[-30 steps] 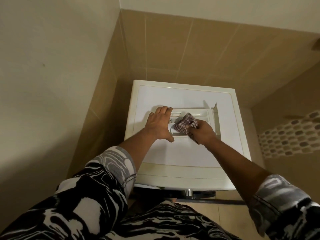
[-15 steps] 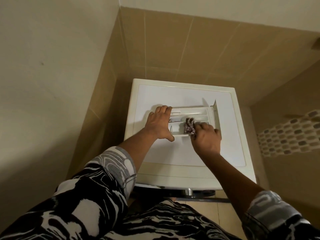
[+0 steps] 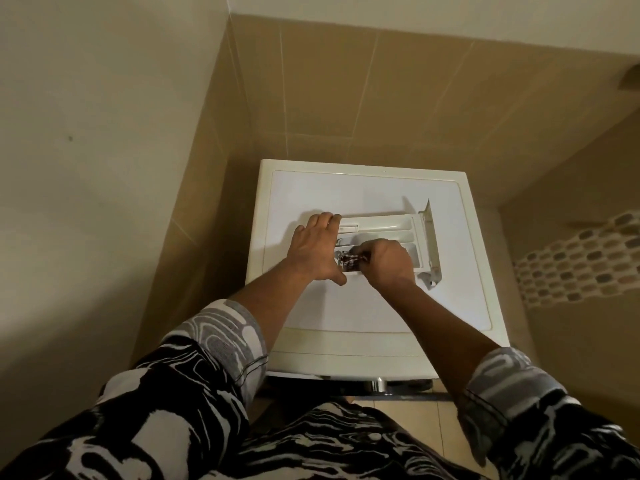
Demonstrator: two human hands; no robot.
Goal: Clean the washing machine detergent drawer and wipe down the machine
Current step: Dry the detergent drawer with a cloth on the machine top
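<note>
White detergent drawer (image 3: 381, 224) is being carried flat on the washing machine (image 3: 346, 306) top, near the middle, front panel at right end. Machine is being supported by tiled floor (image 3: 401, 415).

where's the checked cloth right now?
Head view, centre: the checked cloth sits in the near compartment of the detergent drawer lying on top of the washing machine, gripped by the right hand, just right of the left hand.
</note>
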